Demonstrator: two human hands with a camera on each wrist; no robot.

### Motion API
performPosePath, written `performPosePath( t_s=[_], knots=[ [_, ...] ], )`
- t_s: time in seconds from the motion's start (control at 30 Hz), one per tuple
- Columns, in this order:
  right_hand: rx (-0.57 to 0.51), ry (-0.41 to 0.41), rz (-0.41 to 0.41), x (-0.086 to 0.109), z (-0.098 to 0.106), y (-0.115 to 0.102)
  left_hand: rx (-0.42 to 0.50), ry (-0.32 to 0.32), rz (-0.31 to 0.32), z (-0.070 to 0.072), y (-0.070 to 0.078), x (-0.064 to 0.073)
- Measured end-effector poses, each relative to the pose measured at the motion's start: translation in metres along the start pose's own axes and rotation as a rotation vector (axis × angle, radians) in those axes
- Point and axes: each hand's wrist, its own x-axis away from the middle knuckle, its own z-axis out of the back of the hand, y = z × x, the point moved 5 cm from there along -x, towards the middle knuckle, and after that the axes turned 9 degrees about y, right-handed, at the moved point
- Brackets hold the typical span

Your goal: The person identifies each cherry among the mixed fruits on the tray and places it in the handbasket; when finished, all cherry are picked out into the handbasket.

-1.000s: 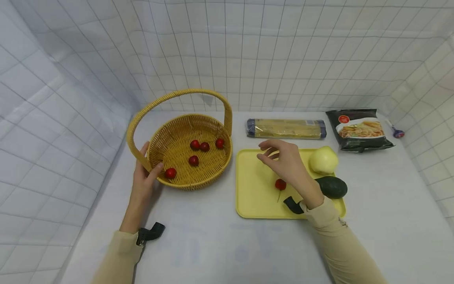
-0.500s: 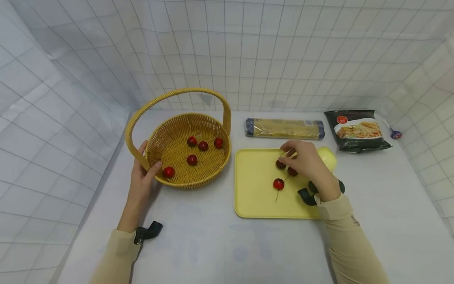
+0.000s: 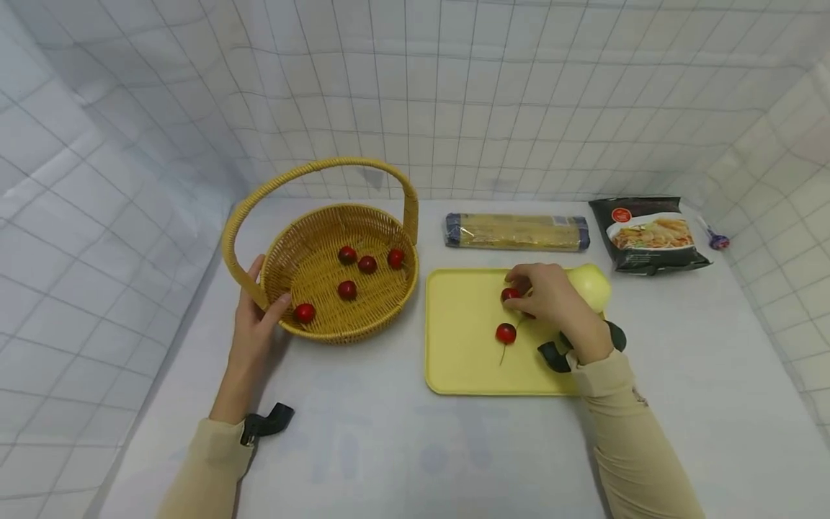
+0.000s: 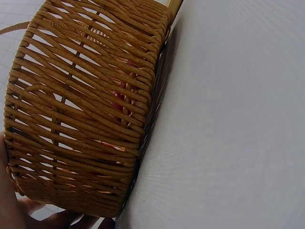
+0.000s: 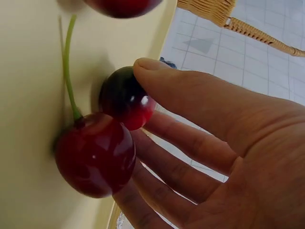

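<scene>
In the head view, my left hand [image 3: 251,335] grips the left side of a round yellow wicker basket [image 3: 379,306], thumb over the rim and fingers along the outer wall. Several red cherries [image 3: 347,290] lie inside it. Over the yellow tray [image 3: 454,360], my right hand [image 3: 554,299] pinches a dark red cherry [image 5: 126,98] between thumb and fingers. Right beside it, a second cherry [image 5: 95,155] with a green stem shows in the right wrist view; from above the hand mostly covers it. Nearer the tray's front is another stemmed cherry [image 3: 506,333].
A yellow-green round fruit [image 3: 588,287] and a dark green oval one [image 3: 616,335], partly behind the right wrist, sit at the tray's right side. Behind the tray lies a pack of noodles [image 3: 519,232]. Farther right are a black food packet [image 3: 651,236] and a lollipop [image 3: 718,241].
My right hand has moved right and down onto a cherry on the tray, and its fingers have closed on it. The left hand keeps its hold on the basket.
</scene>
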Motion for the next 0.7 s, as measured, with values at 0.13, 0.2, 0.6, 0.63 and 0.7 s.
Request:
performPosePath(
  t_s=[0.13, 0.2, 0.6, 0.63, 0.7],
  knots=[
    [-0.017, -0.002, 0.007, 0.000, -0.002, -0.002, -0.004, 0.009, 0.004, 0.001, 0.000, 0.000],
    [-0.010, 0.008, 0.006, 0.002, -0.001, 0.000, 0.004, 0.001, 0.004, -0.003, -0.002, 0.001],
    [0.031, 0.085, 0.052, 0.008, 0.007, 0.000, 0.022, -0.019, 0.012, -0.012, -0.005, 0.009],
    [0.031, 0.101, 0.063, 0.007, 0.008, -0.003, 0.022, -0.020, 0.014, -0.010, -0.004, 0.008],
    [0.009, 0.122, 0.088, 0.003, 0.007, -0.011, 0.005, -0.003, 0.007, -0.001, 0.002, 0.005]
  ],
)
